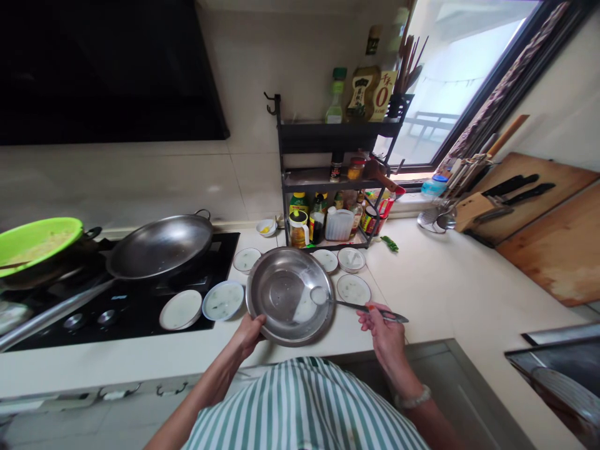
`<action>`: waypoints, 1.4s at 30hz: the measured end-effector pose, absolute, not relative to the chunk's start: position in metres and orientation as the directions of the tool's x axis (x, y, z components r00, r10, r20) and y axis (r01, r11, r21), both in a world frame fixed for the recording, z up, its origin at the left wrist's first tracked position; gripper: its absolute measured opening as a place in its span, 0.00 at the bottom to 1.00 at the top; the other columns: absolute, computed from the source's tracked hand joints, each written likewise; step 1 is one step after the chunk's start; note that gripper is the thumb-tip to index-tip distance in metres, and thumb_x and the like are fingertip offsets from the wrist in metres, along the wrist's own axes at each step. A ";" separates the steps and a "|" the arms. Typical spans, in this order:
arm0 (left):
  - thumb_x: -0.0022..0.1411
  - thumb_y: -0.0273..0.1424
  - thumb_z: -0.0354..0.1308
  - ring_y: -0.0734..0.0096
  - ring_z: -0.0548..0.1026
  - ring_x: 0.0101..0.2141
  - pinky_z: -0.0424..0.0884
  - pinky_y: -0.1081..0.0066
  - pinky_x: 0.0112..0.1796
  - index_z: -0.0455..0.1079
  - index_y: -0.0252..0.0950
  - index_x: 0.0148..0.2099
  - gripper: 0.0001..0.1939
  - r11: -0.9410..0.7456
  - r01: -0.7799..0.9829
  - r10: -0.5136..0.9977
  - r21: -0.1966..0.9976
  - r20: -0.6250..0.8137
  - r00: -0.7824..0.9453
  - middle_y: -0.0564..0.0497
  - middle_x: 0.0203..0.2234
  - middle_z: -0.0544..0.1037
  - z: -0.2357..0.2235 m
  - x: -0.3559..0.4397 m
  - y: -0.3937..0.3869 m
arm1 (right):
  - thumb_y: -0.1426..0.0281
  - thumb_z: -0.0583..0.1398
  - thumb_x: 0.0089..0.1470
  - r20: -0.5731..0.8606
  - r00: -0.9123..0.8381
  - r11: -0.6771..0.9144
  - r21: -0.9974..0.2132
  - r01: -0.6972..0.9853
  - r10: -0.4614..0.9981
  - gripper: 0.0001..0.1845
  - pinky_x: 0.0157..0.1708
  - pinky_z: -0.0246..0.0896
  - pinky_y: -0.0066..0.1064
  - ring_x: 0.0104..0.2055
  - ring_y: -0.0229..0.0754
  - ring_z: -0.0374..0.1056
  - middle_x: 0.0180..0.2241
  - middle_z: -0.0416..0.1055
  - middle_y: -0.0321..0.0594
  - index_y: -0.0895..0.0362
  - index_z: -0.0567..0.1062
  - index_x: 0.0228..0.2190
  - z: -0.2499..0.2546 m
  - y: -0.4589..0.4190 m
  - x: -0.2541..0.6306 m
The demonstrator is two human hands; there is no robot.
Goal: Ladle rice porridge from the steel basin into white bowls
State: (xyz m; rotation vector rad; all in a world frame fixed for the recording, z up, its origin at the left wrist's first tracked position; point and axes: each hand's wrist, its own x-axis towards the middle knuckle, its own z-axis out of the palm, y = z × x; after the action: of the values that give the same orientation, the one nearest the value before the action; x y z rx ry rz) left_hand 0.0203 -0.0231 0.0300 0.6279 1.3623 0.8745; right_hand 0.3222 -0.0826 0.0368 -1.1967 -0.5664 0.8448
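Observation:
My left hand (250, 335) grips the near left rim of a wide metal basin (276, 297), which is tilted so that a little whitish liquid (304, 307) gathers at its right side. A ladle (351, 305) is held by its dark handle in my right hand (385, 331); its bowl rests in that liquid. Close around the basin stand several bowls of whitish liquid with green bits, among them a bowl (354, 289) to the right, a larger bowl (224, 300) to the left and a bowl (181, 310) at the hob's edge.
A wok (162, 247) sits on the black hob (135, 325), its long handle pointing toward me. Farther left is a green basket (42, 234). Behind the basin a black rack (328, 182) carries bottles and jars. A knife block (474, 209) and cutting boards (544, 219) stand at right.

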 end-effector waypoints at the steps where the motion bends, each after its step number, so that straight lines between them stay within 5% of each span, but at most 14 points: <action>1: 0.55 0.19 0.54 0.71 0.73 0.20 0.73 0.68 0.26 0.63 0.33 0.41 0.11 0.553 -0.165 0.827 0.817 -0.562 -0.012 0.52 0.22 0.75 0.030 0.021 -0.023 | 0.57 0.70 0.42 -0.047 0.592 0.137 -0.955 -0.262 0.804 0.21 0.17 0.64 0.27 0.20 0.39 0.69 0.21 0.75 0.41 0.60 0.75 0.31 0.039 -0.083 0.325; 9: 0.57 0.17 0.50 0.71 0.72 0.20 0.75 0.66 0.27 0.63 0.32 0.43 0.12 0.554 -0.171 0.823 0.815 -0.567 -0.036 0.53 0.21 0.75 0.036 0.023 -0.024 | 0.60 0.69 0.45 0.046 0.686 0.201 -0.968 -0.148 0.726 0.18 0.18 0.65 0.27 0.21 0.40 0.70 0.22 0.76 0.42 0.60 0.75 0.33 0.048 -0.091 0.362; 15: 0.59 0.17 0.49 0.69 0.75 0.21 0.76 0.65 0.28 0.62 0.32 0.43 0.11 0.576 -0.152 0.807 0.803 -0.588 -0.051 0.51 0.22 0.76 0.037 0.024 -0.024 | 0.58 0.64 0.53 0.220 0.674 0.190 -0.975 0.119 0.705 0.17 0.20 0.70 0.32 0.21 0.41 0.71 0.24 0.76 0.41 0.59 0.75 0.36 0.039 -0.100 0.379; 21: 0.59 0.17 0.50 0.69 0.75 0.22 0.76 0.65 0.29 0.62 0.34 0.43 0.11 0.579 -0.159 0.805 0.800 -0.592 -0.046 0.52 0.22 0.76 0.035 0.022 -0.024 | 0.65 0.57 0.61 0.464 0.462 0.220 -0.844 0.489 0.756 0.11 0.27 0.74 0.32 0.25 0.37 0.71 0.32 0.76 0.39 0.55 0.77 0.39 0.036 -0.116 0.382; 27: 0.56 0.18 0.52 0.68 0.76 0.23 0.76 0.65 0.30 0.63 0.34 0.43 0.12 0.577 -0.159 0.807 0.801 -0.589 -0.039 0.52 0.23 0.76 0.033 0.020 -0.022 | 0.73 0.56 0.60 0.639 0.231 0.417 -0.692 0.589 0.734 0.14 0.27 0.76 0.32 0.37 0.41 0.74 0.45 0.74 0.43 0.51 0.78 0.45 0.045 -0.130 0.384; 36: 0.55 0.19 0.54 0.68 0.76 0.23 0.75 0.65 0.29 0.63 0.34 0.43 0.12 0.561 -0.174 0.818 0.809 -0.574 -0.030 0.51 0.24 0.76 0.026 0.018 -0.023 | 0.68 0.60 0.55 0.543 0.212 0.322 -0.722 0.613 0.813 0.12 0.33 0.78 0.39 0.42 0.48 0.75 0.44 0.77 0.46 0.50 0.82 0.39 0.031 -0.135 0.384; 42: 0.54 0.20 0.54 0.71 0.74 0.22 0.75 0.66 0.30 0.63 0.34 0.41 0.11 0.567 -0.159 0.817 0.808 -0.576 -0.014 0.54 0.21 0.75 0.028 0.019 -0.022 | 0.63 0.59 0.58 0.454 0.417 0.228 -0.843 0.488 0.787 0.12 0.28 0.75 0.36 0.31 0.43 0.74 0.38 0.77 0.44 0.52 0.79 0.41 0.027 -0.130 0.375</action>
State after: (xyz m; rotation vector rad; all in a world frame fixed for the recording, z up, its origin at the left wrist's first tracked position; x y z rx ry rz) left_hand 0.0186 -0.0222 0.0276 0.6200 1.3735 0.8582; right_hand 0.3745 -0.1300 0.0274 -1.4200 -1.2249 0.3001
